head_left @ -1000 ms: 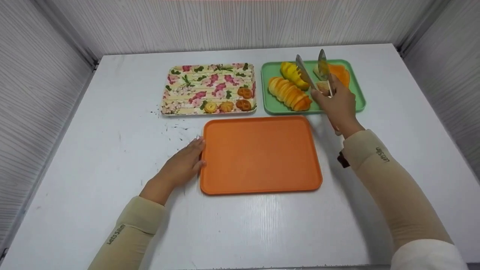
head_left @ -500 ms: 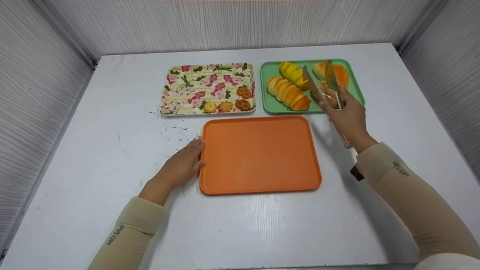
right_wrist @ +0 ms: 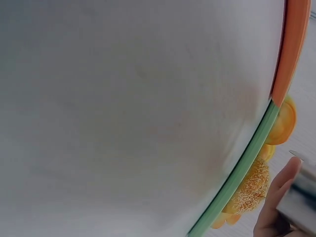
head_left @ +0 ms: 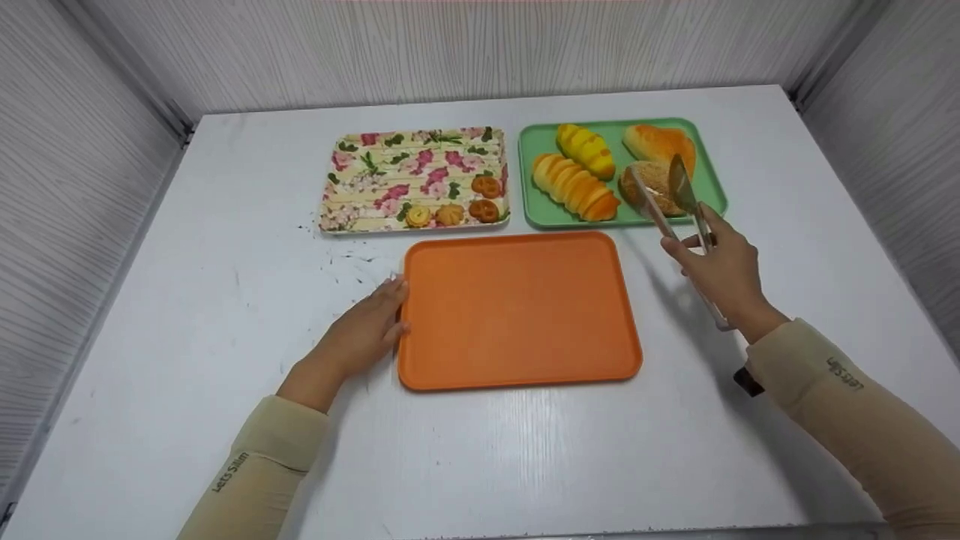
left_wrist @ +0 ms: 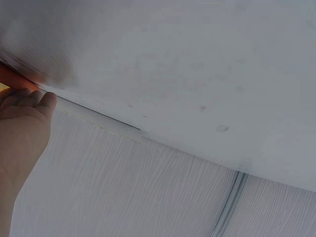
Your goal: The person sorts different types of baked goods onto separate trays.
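My left hand [head_left: 360, 334] rests against the left edge of the orange tray [head_left: 521, 311], its fingers fairly straight along the rim. In my right hand [head_left: 724, 262] is a pair of metal tongs [head_left: 660, 214], held with the tips spread. Those tips hover above a round, seed-coated bun [head_left: 654, 187] on the green tray [head_left: 544, 217]; whether they touch it I cannot tell. Also on that tray lie a ridged golden bread roll [head_left: 574, 187], a yellow bread roll [head_left: 586, 151] and a smooth orange-brown bread [head_left: 660, 142]. The right wrist view shows the seeded bun [right_wrist: 251, 190] beyond the green rim.
A floral tray [head_left: 405, 176] stands at the back, left of the green one, with several small cookies [head_left: 450, 215] along its near right corner. White table [head_left: 187, 300] surrounds the trays. Wood-patterned panels [head_left: 450, 52] wall in the back and both sides.
My right hand has drawn back toward me and to the right with the tongs, whose tips moved from over the back breads to the seeded bun. My left hand stays put.
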Demonstrator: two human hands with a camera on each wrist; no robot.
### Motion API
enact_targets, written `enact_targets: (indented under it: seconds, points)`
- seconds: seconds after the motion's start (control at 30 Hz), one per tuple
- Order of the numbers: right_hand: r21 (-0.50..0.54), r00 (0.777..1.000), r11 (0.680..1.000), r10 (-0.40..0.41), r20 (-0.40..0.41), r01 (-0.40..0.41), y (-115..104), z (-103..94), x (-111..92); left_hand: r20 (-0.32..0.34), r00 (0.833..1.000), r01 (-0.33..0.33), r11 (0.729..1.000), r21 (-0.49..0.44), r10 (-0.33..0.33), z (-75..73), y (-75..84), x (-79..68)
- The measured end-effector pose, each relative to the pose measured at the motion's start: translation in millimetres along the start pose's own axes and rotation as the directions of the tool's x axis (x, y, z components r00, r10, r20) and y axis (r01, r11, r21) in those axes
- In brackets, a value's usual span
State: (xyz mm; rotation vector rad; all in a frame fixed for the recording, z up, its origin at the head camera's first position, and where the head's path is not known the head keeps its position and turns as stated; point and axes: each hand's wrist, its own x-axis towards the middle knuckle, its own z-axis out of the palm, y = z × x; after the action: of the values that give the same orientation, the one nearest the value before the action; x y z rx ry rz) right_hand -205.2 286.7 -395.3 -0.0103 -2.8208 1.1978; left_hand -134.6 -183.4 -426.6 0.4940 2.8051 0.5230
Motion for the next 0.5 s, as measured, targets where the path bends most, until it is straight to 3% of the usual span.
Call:
enact_targets:
  seconds: [0.3, 0.5]
  points:
    - [-0.004, 1.0, 1.0, -0.006, 0.009, 0.006, 8.6, -3.1, -25.6, -0.004, 1.0, -0.008, 1.0, -0.004, 0.008, 0.2, 0.3, -1.2]
    - [-0.003, 0.998, 1.0, 0.013, 0.057, -0.013, 9.6, -2.9, -36.2, -0.001, 1.0, -0.008, 1.0, -0.003, 0.008, -0.1, 0.9, -0.3]
